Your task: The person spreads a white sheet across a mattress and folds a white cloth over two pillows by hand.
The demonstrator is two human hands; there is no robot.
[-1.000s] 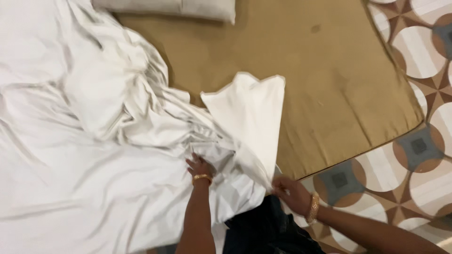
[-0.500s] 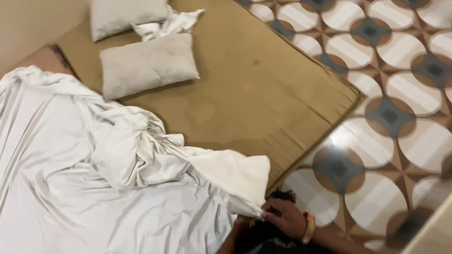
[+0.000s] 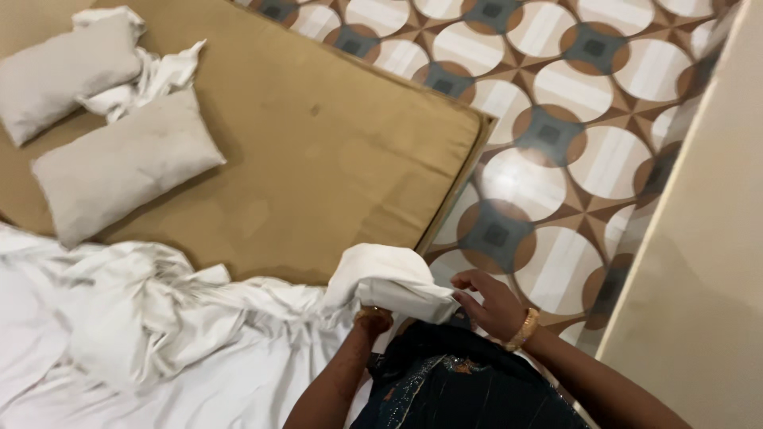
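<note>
A white bed sheet (image 3: 143, 334) lies crumpled over the left part of a tan mattress (image 3: 318, 151). Its near corner (image 3: 389, 280) is lifted and bunched at the mattress edge, close to my body. My right hand (image 3: 491, 303), with a gold bangle at the wrist, grips that corner from the right. My left hand (image 3: 373, 318), also with a bangle, is tucked under the corner and mostly hidden by the cloth; it appears to hold the sheet from below.
Two grey-white pillows (image 3: 119, 163) (image 3: 60, 71) lie at the mattress's far left, with a crumpled white cloth (image 3: 163, 75) between them. A patterned tile floor (image 3: 556, 135) runs to the right. A pale wall (image 3: 699, 270) stands at the right.
The view has swung right and tilted. The sheet's corner, spread out flat before, is now gathered and lifted near my body. My left hand moved from the sheet's folds to under the corner.
</note>
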